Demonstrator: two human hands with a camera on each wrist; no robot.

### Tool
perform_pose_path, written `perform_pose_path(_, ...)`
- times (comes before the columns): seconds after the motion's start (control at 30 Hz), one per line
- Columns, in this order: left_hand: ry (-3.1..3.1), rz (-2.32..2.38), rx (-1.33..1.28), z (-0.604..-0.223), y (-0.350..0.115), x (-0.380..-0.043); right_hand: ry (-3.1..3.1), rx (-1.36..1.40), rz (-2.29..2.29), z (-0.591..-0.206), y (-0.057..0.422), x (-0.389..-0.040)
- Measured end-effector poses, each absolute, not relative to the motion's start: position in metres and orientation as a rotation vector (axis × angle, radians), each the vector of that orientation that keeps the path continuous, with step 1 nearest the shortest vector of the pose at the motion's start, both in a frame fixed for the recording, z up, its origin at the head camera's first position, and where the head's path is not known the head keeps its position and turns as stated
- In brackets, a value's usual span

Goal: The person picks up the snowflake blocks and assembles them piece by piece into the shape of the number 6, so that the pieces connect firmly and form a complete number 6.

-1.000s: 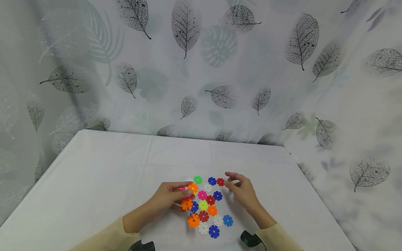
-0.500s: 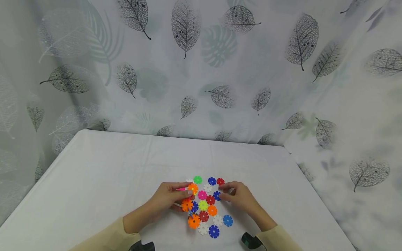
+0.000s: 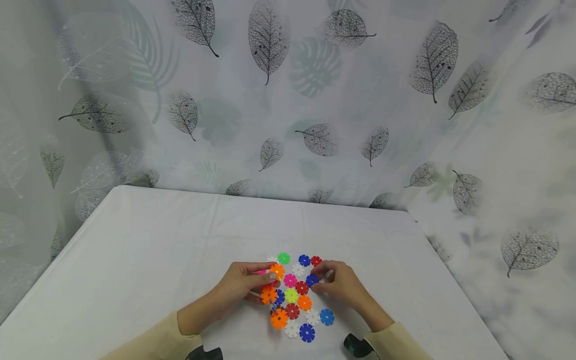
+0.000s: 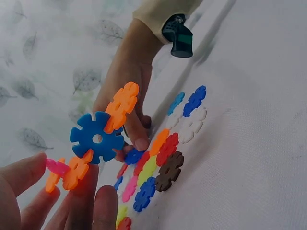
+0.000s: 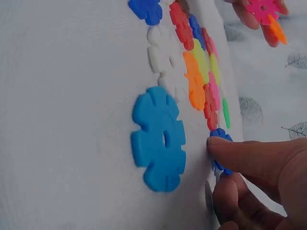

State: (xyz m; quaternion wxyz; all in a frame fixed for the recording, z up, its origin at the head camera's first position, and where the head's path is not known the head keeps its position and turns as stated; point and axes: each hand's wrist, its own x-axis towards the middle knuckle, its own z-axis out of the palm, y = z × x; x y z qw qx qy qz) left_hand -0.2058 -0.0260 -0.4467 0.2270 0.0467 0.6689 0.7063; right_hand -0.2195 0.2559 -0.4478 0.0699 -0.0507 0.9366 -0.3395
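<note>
My left hand (image 3: 243,282) holds a joined chain of notched plastic snowflake discs, gripping it at its far end. In the left wrist view the chain has a pink disc (image 4: 57,166), an orange disc (image 4: 76,173), a blue disc (image 4: 85,136) and another orange disc (image 4: 122,108) at its free end. To the right, my right hand (image 3: 342,282) pinches a dark blue disc (image 3: 311,280) between thumb and fingers, at the right side of the loose discs. The right wrist view shows the thumb over the rim of this disc, with the fingers partly hiding its lower edge.
Several loose discs lie close together on the white table (image 3: 157,250), among them a yellow disc (image 3: 291,295), a green disc (image 3: 284,258) and a light blue disc (image 3: 327,317). Behind the table hangs a leaf-patterned curtain (image 3: 216,160).
My right hand has come down from beside the red disc at the back to the dark blue disc, and its fingers have drawn together there. My left hand stays almost still with the chain.
</note>
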Motion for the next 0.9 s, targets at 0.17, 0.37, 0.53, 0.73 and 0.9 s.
perform_pose_path(0.17, 1.835, 1.95, 0.123, -0.445, -0.025, -0.205, 2.786, -0.184, -1.139, -0.448, 0.255, -0.221)
perform_pose_path(0.37, 1.822, 1.942, 0.11, -0.446, -0.025, -0.204, 2.749, -0.211, -1.259, -0.446, 0.251, -0.222)
perform_pose_path(0.53, 1.841, 1.931, 0.087, -0.448, -0.023, -0.204, 2.686, -0.242, -1.372, -0.443, 0.245, -0.219)
perform_pose_path(0.73, 1.844, 1.915, 0.083, -0.447, -0.021, -0.203, 2.572, -0.29, -1.559, -0.437, 0.237, -0.215)
perform_pose_path(0.9, 1.846, 1.901, 0.077, -0.445, -0.02, -0.202, 2.502, -0.325, -1.651, -0.434, 0.231, -0.213)
